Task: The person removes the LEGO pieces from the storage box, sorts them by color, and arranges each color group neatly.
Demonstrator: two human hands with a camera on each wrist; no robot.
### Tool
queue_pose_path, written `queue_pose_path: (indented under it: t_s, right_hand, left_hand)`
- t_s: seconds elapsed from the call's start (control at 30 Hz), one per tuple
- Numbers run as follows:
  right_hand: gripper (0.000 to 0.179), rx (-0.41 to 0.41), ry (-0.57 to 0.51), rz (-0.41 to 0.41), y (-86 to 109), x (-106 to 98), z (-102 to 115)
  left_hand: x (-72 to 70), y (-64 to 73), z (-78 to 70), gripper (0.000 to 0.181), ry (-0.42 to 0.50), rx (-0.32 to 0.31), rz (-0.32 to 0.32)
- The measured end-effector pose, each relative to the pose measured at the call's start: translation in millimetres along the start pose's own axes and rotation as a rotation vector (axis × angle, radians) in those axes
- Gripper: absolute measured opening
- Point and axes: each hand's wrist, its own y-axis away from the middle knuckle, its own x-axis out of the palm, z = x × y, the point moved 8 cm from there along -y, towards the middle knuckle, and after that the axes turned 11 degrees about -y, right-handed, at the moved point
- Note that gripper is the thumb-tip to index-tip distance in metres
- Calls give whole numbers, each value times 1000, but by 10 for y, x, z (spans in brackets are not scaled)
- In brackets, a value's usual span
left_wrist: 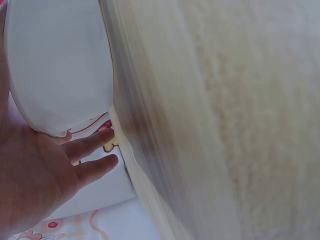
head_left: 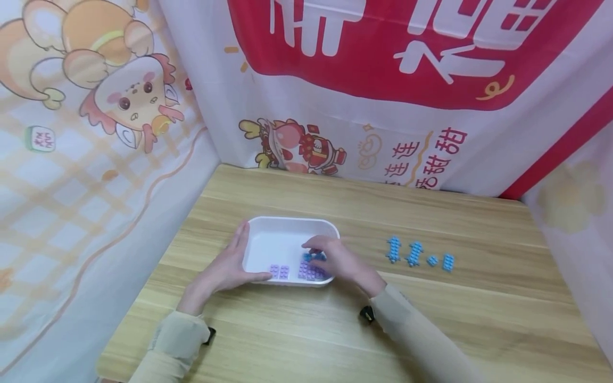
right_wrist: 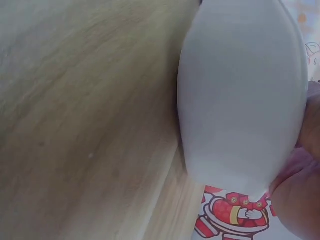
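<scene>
A white plastic tray [head_left: 275, 239] sits on the table between both hands. My left hand [head_left: 227, 266] rests at its left end, fingers straight along the outer side and thumb over the front rim; these fingers also show in the left wrist view. Beside the thumb tip lie purple studded building bricks [head_left: 280, 272] in the tray. My right hand [head_left: 337, 258] reaches inside the right end, bent fingers and thumb around small blue building pieces [head_left: 308, 257]. Whether it pinches one is not clear. Under them are more purple bricks [head_left: 306, 271]. In the right wrist view the tray's wall [right_wrist: 240, 100] hides the fingertips.
Right of the tray lie two long blue pieces [head_left: 394, 249] with side pegs, a small blue piece [head_left: 432, 260] and a blue rectangular brick [head_left: 448, 262]. The wooden table [head_left: 297, 330] meets a printed cloth [head_left: 364, 122] at the back.
</scene>
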Motion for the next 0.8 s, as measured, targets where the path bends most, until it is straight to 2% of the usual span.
queue_pose_path:
  t_s: [0.2,0.4,0.57,0.8]
  right_hand:
    - [36,44,134,78,-78,96,14]
    - [25,6,250,86,-153,203,46]
    - [19,36,281,53,-181,230,35]
    - [16,117,251,46,-200,225,-26]
  left_hand:
    - [14,-1,3,157,2,-7,4]
    - [15,1,-15,157,7,6,0]
    - [9,15,-17,157,8,3,-6]
    - [-8,1,-25,158,16,-1,-6]
